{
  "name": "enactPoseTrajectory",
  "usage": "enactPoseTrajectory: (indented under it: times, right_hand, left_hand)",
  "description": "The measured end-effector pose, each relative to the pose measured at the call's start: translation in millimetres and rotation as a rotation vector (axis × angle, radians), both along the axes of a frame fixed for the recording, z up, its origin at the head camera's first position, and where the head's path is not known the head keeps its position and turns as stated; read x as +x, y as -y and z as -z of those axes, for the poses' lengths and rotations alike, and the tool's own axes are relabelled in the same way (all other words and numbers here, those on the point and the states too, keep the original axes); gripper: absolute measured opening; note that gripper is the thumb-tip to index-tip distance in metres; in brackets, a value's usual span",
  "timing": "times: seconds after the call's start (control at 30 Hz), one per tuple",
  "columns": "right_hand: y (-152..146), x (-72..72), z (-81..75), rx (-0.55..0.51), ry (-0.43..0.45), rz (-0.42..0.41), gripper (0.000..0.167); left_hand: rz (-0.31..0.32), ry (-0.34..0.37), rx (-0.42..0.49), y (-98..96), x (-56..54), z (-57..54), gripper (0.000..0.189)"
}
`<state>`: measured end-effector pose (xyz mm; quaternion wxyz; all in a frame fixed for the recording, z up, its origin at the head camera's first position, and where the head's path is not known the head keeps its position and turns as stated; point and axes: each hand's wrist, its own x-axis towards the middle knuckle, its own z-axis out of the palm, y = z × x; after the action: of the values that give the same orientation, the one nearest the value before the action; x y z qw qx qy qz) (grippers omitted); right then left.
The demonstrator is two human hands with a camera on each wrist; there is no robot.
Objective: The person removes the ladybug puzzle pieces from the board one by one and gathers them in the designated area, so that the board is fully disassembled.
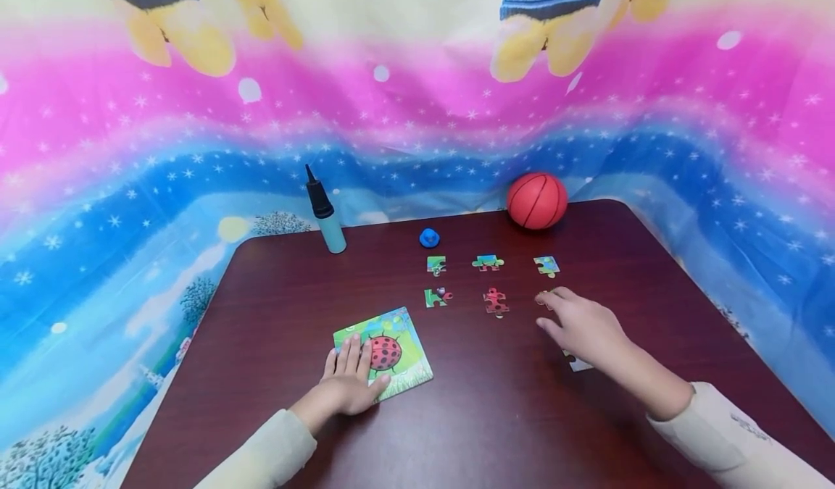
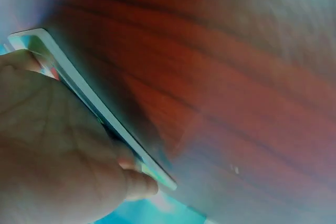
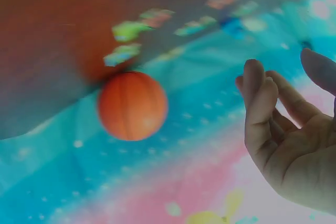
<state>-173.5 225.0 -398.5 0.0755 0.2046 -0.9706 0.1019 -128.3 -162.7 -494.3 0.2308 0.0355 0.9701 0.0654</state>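
My left hand lies with straight fingers on a square ladybug picture board, its thumb spread toward the lower edge. In the left wrist view the board's pale edge runs alongside the palm. My right hand hovers at the right end of the jigsaw pieces with loosely bent fingers and nothing between them in the right wrist view. A mostly covered piece shows at its fingertips, and another piece peeks out below the hand. A red ladybug-body piece lies to the left of these.
More jigsaw pieces lie in rows, among them a green one and a top-middle one. Behind stand a blue toy, a hand pump and a red basketball. A printed cloth hangs around the table.
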Motion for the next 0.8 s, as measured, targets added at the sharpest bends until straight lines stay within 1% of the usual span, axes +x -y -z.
enactPoseTrajectory:
  times: [0.1,0.17,0.3,0.37,0.47,0.53,0.63,0.7,0.8]
  right_hand:
    - [20,3.9,-9.6,-0.04,-0.024,-0.049,0.035]
    - [34,5.1,-10.9,-0.055,-0.032,-0.089,0.032]
    - [64,8.0,-9.9,-0.049,-0.034,-0.171,0.031]
    - [80,9.1,-9.5,-0.037,-0.034,-0.216,0.031]
    - [104,11.0,-4.4,-0.011,-0.032,-0.274,0.031]
    - [119,12.4,1.5,0.013,-0.021,-0.31,0.029]
    - [141,15.6,13.0,0.063,0.013,-0.373,0.024]
    - [155,18.9,20.9,0.094,0.04,-0.415,0.022]
    - [173,23.6,34.2,0.146,0.069,-0.466,0.021]
  left_hand:
    - [-0.008,0.015,0.011,-0.4,0.2,-2.2,0.086]
    - [-0.001,0.014,0.016,-1.5,-0.6,-6.3,0.085]
    - [0.023,0.0,0.058,-3.4,-3.3,-18.4,0.083]
    - [0.014,-0.011,0.077,-0.9,-4.9,-25.6,0.084]
    - [-0.007,-0.009,0.085,5.5,-5.8,-31.5,0.085]
    - [-0.018,0.012,0.062,10.2,-4.5,-30.8,0.084]
    - [-0.021,0.042,0.046,15.5,-0.3,-25.3,0.08]
    - [-0.024,0.043,0.043,17.1,3.3,-21.4,0.077]
    - [-0.026,0.025,0.046,18.3,7.2,-14.6,0.076]
